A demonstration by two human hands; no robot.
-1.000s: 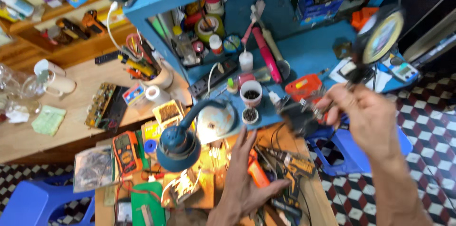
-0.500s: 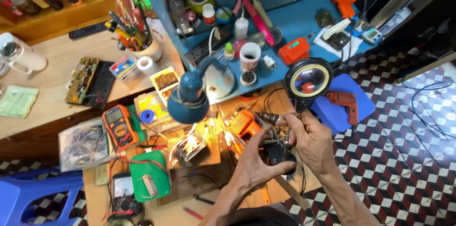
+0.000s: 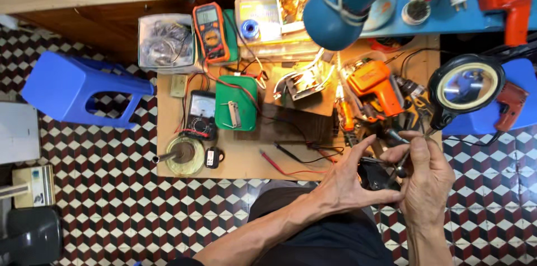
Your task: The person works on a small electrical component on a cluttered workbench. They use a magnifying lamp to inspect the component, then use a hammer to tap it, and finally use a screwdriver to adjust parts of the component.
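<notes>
A cluttered wooden surface [image 3: 246, 159] stood over a checkered tile floor [image 3: 140, 215], crowded with an orange drill [image 3: 373, 84], a green box [image 3: 236, 102], two multimeters, a blue lamp head [image 3: 341, 11] and a round magnifier [image 3: 467, 87], with a blue stool [image 3: 75, 90] off to one side. Down at the near edge, both hands were together: the left hand [image 3: 349, 185] spread its fingers against a small dark part [image 3: 373, 173], and the right hand [image 3: 428, 179] gripped what looked like a thin tool [image 3: 404, 159] just over it, the part mostly hidden between them.
</notes>
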